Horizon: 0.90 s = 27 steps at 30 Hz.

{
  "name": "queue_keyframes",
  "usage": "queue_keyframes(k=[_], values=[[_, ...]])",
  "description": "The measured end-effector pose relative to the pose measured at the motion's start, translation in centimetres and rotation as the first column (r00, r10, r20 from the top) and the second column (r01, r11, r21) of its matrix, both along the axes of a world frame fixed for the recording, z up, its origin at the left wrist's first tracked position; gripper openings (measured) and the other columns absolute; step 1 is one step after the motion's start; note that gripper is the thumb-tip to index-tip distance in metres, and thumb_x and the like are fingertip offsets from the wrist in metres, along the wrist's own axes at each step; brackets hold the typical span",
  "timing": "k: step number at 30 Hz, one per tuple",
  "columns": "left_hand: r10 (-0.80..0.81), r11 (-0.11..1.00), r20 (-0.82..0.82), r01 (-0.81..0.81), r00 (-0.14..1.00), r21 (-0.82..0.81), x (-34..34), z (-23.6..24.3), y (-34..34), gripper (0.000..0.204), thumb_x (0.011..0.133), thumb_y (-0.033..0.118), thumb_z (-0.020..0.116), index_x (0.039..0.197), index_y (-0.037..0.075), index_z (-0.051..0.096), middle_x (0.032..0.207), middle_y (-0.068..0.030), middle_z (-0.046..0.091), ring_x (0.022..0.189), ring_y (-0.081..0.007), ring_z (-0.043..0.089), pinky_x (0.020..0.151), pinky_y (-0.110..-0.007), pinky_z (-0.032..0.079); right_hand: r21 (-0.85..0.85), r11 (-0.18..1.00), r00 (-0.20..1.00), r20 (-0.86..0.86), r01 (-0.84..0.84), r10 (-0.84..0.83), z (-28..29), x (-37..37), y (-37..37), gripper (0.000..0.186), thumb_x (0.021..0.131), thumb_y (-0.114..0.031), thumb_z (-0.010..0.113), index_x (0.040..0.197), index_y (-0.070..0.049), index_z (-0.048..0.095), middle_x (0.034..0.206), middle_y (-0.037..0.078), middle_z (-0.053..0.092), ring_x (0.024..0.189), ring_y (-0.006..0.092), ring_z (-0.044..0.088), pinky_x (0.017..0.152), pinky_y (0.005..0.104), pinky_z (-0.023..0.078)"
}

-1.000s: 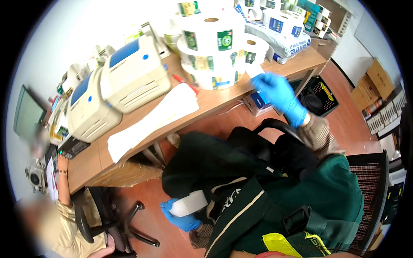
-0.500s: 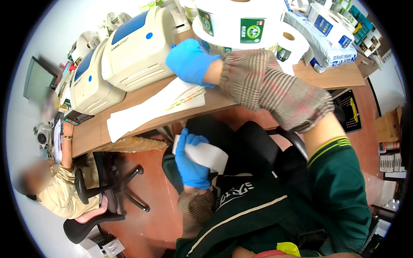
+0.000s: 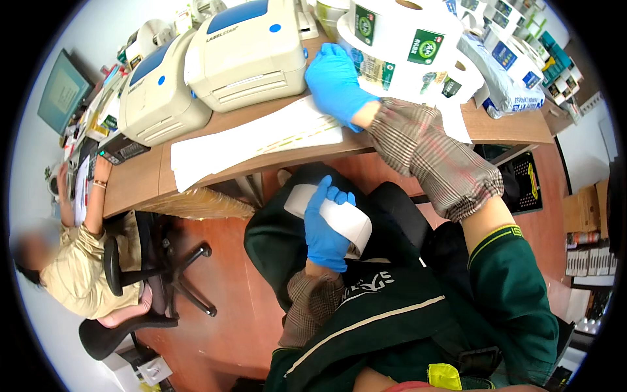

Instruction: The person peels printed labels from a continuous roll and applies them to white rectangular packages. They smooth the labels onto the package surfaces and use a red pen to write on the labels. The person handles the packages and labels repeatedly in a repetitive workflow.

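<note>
My left hand [image 3: 330, 232], in a blue glove, is wrapped around a white paper roll [image 3: 353, 221], fingers bent over its outer face and one finger stretched up along it. I have the roll over my lap, just off the near edge of the wooden surface [image 3: 506, 129] and well below its top.

My right hand [image 3: 336, 85], gloved too, is out over the surface, a little in from the near edge, in the gap between the larger printer [image 3: 248, 62] and the label rolls [image 3: 406, 39]. Its fingers are bunched and turned away from me, so I can't tell whether they pinch anything. The heel of that hand is over one end of the white paper strips [image 3: 238, 145], which run along the near edge toward the left end of the surface.

The smaller printer [image 3: 157, 95] stands beside the larger one, nearer the left end; both are beige with blue tops. The label rolls are stacked past my right hand, with a smaller roll [image 3: 460, 80] by them. A plastic-wrapped package [image 3: 506, 75] lies toward the right end. Past the left end sits a co-worker [image 3: 81, 271], arms resting forward by a monitor [image 3: 65, 91].
</note>
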State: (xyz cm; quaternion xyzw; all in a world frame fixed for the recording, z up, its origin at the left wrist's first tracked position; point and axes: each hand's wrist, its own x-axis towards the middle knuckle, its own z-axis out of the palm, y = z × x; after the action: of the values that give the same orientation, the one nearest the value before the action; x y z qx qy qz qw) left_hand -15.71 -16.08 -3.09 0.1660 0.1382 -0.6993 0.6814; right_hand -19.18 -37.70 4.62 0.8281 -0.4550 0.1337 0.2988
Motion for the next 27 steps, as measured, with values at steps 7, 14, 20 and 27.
queue_keyframes(k=[7, 14, 20, 27], values=[[-0.003, 1.0, 0.002, 0.003, 1.0, 0.01, -0.4, -1.0, -0.9, 0.014, 0.086, 0.002, 0.055, 0.1, 0.003, 0.054, 0.071, -0.0013, 0.04, 0.067, -0.0144, 0.042, 0.073, -0.029, 0.041, 0.371, 0.924, 0.943, 0.329, -0.092, -0.038, 5.4, -3.7, 6.9, 0.017, 0.076, -0.014, 0.06, 0.09, -0.008, 0.067, 0.074, 0.009, 0.062, 0.075, 0.0228, 0.06, 0.066, 0.0363, 0.047], [-0.169, 0.985, 0.027, 0.169, 0.985, 0.031, -4.9, -1.0, -3.6, 0.008, 0.088, 0.009, 0.059, 0.091, 0.003, 0.056, 0.069, -0.0005, 0.04, 0.065, -0.0133, 0.041, 0.068, -0.028, 0.039, 0.339, 0.441, 0.116, 0.881, -0.831, -0.458, 7.6, -23.2, 12.9, 0.038, 0.09, -0.02, 0.05, 0.121, -0.001, 0.056, 0.069, 0.006, 0.059, 0.054, 0.0085, 0.052, 0.05, 0.0215, 0.043], [-0.365, 0.928, 0.285, 0.323, 0.886, 0.185, -12.0, 0.7, -6.5, 0.032, 0.093, 0.028, 0.056, 0.108, 0.001, 0.054, 0.075, 0.0004, 0.038, 0.07, -0.0116, 0.04, 0.076, -0.028, 0.038, 0.079, 0.673, -0.228, 0.907, -0.735, -0.355, 3.3, -32.2, 11.7, 0.04, 0.089, -0.016, 0.055, 0.123, 0.004, 0.05, 0.09, 0.011, 0.065, 0.088, 0.0172, 0.063, 0.081, 0.0284, 0.051], [-0.501, 0.865, 0.175, 0.483, 0.848, 0.136, -18.6, 1.2, -8.7, 0.031, 0.094, 0.035, 0.052, 0.108, 0.007, 0.052, 0.081, -0.0011, 0.044, 0.079, -0.0135, 0.044, 0.087, -0.03, 0.039, 0.45, 0.615, 0.397, 0.888, -0.647, -0.232, -0.4, -31.0, 6.3, 0.033, 0.097, -0.025, 0.047, 0.121, -0.003, 0.054, 0.106, 0.014, 0.064, 0.097, 0.0243, 0.063, 0.083, 0.0328, 0.049]])
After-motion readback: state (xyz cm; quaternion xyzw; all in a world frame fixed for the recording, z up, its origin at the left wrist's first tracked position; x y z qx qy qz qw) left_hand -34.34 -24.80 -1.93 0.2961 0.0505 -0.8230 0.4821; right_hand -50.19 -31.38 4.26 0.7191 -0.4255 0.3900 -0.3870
